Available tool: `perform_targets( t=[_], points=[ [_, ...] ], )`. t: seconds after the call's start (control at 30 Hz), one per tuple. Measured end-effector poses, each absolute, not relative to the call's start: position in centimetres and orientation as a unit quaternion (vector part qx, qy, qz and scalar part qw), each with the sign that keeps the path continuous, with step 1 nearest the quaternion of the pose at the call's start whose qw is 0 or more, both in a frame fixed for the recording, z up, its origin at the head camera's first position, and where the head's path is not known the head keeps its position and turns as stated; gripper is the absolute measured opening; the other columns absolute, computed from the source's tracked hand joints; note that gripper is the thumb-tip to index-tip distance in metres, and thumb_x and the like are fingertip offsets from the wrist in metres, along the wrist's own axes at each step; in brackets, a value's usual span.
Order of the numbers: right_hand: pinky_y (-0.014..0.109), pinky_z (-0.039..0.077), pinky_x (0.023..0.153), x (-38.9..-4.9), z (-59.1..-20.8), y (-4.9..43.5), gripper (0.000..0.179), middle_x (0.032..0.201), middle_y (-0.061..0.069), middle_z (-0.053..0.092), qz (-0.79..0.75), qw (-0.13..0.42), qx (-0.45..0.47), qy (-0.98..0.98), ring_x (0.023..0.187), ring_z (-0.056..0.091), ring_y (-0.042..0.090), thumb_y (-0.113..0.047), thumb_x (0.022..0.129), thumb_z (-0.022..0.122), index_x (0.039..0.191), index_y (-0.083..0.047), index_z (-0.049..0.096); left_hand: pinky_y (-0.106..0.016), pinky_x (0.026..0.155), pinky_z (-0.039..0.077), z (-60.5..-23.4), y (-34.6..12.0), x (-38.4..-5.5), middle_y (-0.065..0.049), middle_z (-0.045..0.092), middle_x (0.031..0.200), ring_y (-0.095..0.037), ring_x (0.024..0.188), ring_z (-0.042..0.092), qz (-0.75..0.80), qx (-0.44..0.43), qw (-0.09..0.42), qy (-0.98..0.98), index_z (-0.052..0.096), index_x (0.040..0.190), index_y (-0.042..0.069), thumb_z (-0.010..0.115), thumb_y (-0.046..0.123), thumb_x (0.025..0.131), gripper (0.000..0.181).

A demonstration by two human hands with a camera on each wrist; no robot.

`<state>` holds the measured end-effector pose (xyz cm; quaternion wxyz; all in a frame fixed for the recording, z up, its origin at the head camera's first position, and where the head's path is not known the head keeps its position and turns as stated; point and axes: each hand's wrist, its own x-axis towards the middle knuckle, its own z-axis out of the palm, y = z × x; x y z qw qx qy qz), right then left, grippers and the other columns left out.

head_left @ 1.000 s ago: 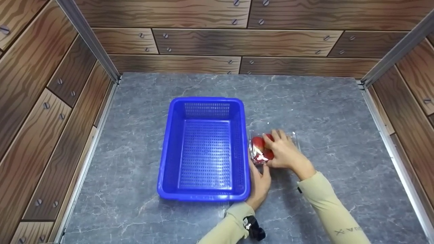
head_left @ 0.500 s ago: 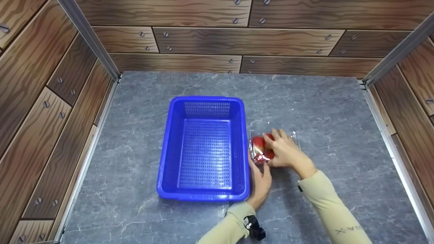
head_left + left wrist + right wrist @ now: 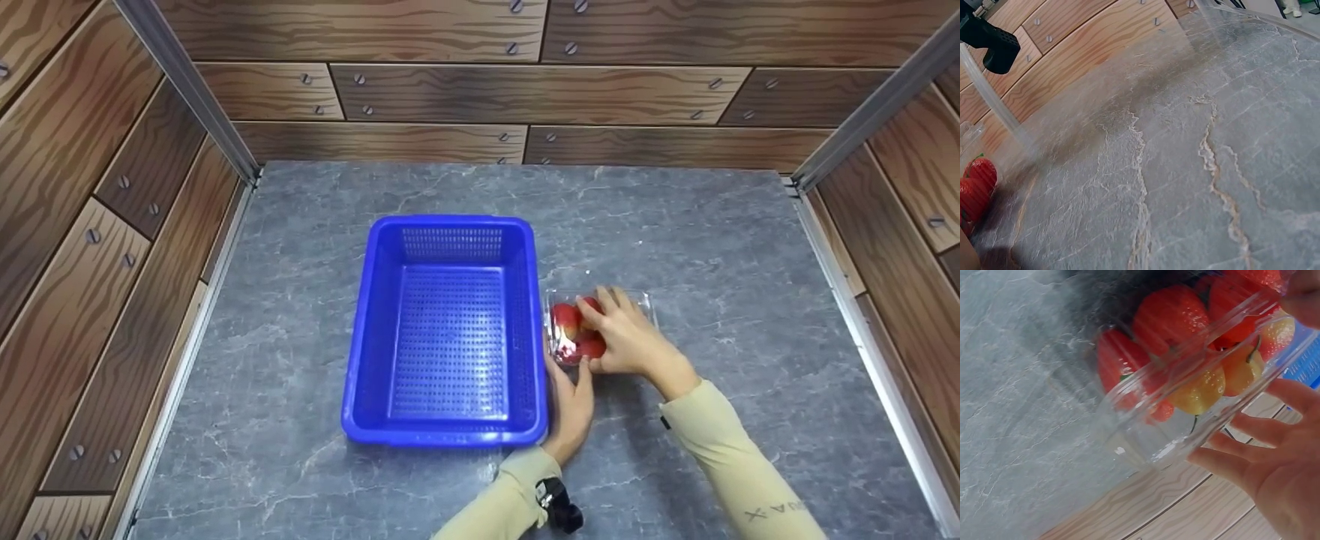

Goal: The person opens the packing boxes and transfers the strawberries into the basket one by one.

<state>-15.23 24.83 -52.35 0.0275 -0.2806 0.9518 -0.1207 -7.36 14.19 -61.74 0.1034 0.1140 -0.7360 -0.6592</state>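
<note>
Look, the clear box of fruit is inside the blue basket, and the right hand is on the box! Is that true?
Not inside: the head view shows the clear box of fruit beside the blue basket. The right hand is on the box.

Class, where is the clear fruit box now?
In the head view, the clear fruit box sits just right of the blue basket, partly under the right hand.

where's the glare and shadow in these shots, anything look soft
Head view: glare on the floor of the blue basket, shadow left of the right sleeve; left wrist view: a dim band, shadow or reflection, across the gray tabletop; right wrist view: glints on the clear box, image somewhat soft.
</note>
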Motion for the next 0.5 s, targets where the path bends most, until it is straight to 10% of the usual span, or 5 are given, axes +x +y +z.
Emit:
perform_targets(
  t=[0.5],
  points=[
    [0.072,0.036,0.099,-16.4,-50.6,24.9,0.082,0.137,0.042,0.045,-0.114,0.077,-0.294,0.946,0.124,0.041,0.063,-0.030,0.068,0.077,0.138,0.005,0.054,-0.044,0.121,0.010,-61.6,14.2,-7.5,-0.013,0.013,0.165,-0.026,0.151,0.011,-0.637,0.113,0.126,-0.752,0.012,0.159,0.008,0.058,0.010,0.094,0.079]
  ],
)
